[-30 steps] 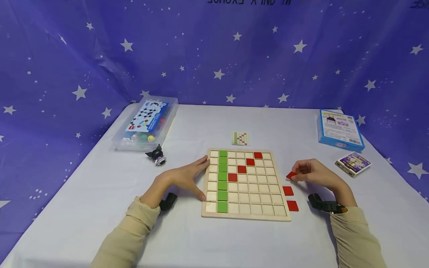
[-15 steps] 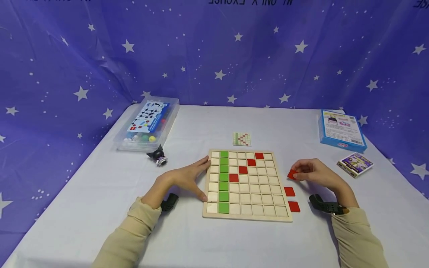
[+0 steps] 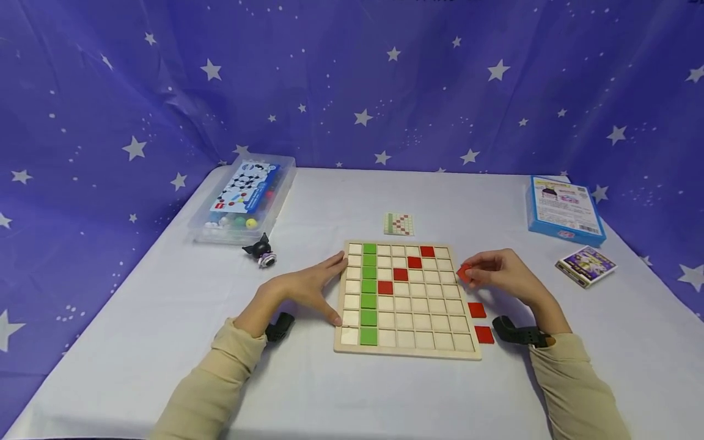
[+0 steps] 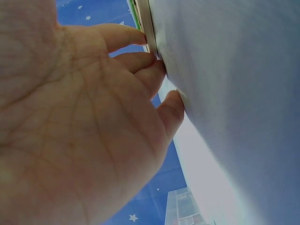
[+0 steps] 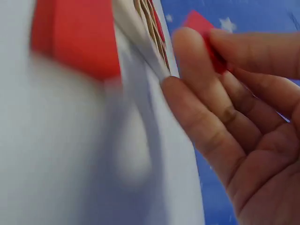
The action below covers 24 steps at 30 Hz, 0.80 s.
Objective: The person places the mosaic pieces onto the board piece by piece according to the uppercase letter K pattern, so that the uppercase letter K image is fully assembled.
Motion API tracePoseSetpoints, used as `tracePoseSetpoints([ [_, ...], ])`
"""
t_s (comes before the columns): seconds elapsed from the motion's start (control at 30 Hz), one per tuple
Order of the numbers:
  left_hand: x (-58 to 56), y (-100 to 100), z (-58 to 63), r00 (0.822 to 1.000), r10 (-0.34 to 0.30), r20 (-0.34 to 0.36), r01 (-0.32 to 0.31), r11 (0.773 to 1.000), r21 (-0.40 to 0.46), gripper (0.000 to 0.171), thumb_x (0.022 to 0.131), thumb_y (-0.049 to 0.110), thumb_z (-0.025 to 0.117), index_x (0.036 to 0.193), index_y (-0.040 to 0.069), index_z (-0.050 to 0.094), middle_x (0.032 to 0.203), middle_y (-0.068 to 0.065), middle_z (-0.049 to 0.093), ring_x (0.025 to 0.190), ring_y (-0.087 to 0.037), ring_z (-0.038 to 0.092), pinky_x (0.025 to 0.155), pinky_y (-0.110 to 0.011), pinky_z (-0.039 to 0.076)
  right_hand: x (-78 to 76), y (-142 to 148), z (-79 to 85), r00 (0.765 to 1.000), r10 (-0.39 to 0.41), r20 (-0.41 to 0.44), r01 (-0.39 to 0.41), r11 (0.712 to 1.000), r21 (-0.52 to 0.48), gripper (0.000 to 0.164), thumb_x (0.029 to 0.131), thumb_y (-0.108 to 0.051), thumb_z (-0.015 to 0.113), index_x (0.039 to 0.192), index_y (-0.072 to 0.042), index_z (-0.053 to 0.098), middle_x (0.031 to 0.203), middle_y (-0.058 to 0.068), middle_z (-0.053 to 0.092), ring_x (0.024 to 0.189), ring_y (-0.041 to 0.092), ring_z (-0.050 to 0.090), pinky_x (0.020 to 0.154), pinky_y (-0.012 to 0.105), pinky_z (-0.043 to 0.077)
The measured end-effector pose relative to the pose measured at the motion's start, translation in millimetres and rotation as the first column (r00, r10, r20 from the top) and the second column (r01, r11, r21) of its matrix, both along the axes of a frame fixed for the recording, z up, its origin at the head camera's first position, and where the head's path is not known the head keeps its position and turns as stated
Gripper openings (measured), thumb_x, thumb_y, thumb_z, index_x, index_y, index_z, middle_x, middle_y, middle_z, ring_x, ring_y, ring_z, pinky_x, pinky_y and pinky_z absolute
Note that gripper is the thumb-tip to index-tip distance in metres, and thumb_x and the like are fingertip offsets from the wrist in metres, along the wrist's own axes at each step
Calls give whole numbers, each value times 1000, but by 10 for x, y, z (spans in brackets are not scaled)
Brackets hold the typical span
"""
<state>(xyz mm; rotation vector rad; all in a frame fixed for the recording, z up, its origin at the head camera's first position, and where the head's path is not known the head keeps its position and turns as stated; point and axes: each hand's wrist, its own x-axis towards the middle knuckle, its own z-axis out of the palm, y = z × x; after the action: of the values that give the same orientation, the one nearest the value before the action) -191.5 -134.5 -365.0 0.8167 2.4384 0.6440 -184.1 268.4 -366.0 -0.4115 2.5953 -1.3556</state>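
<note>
A wooden grid board (image 3: 407,353) lies on the white table, with a column of green tiles (image 3: 368,301) near its left side and a diagonal of red tiles (image 3: 400,274). My left hand (image 3: 308,289) rests along the board's left edge, fingers and thumb spread and fairly straight. Beside the right edge, my right hand (image 3: 503,276) pinches a red square tile (image 3: 464,273) between thumb and fingers; the right wrist view also shows this red tile (image 5: 200,23) held at the fingertips. Two loose red tiles (image 3: 476,310) lie on the table below that hand.
Behind the board lies a small pattern card (image 3: 398,224). A clear plastic case (image 3: 244,195) and a small black figurine (image 3: 260,250) are at the left. On the right are a blue box (image 3: 566,209) and a small purple box (image 3: 586,266). A starry purple cloth (image 3: 352,79) hangs behind.
My right hand has moved left with the red tile, from the table toward the board's right edge. The left hand keeps its place at the board. The head view has shifted slightly.
</note>
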Motion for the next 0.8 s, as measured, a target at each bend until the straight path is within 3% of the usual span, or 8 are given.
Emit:
tracePoseSetpoints([
  [0.17, -13, -1, -6, 1000, -6, -1, 6, 1000, -1, 123, 67, 41, 86, 155, 7, 7, 163, -8, -6, 150, -26, 0, 121, -45, 14, -16, -338, 37, 999, 5, -37, -6, 1000, -17, 28, 90, -12, 65, 111, 7, 66, 97, 18, 72, 77, 9, 68, 73, 24, 55],
  [0.53, -28, 1, -18, 1000, -3, 3, 3, 1000, 1, 123, 67, 41, 86, 155, 8, 7, 163, -7, -7, 150, -25, -1, 121, -44, 14, -16, -721, 21, 989, 142, 26, -140, 987, -81, 22, 89, -5, 64, 105, 9, 66, 94, 20, 72, 75, 16, 70, 72, 29, 58],
  [0.8, -30, 4, -5, 1000, -1, 0, 1, 1000, -2, 123, 68, 41, 86, 155, 8, 7, 163, -7, -6, 150, -25, -1, 121, -44, 13, 29, -1008, 5, 984, 178, 15, -179, 982, 57, 13, 87, -6, 65, 96, 1, 72, 88, 10, 72, 74, 12, 61, 69, 28, 50],
])
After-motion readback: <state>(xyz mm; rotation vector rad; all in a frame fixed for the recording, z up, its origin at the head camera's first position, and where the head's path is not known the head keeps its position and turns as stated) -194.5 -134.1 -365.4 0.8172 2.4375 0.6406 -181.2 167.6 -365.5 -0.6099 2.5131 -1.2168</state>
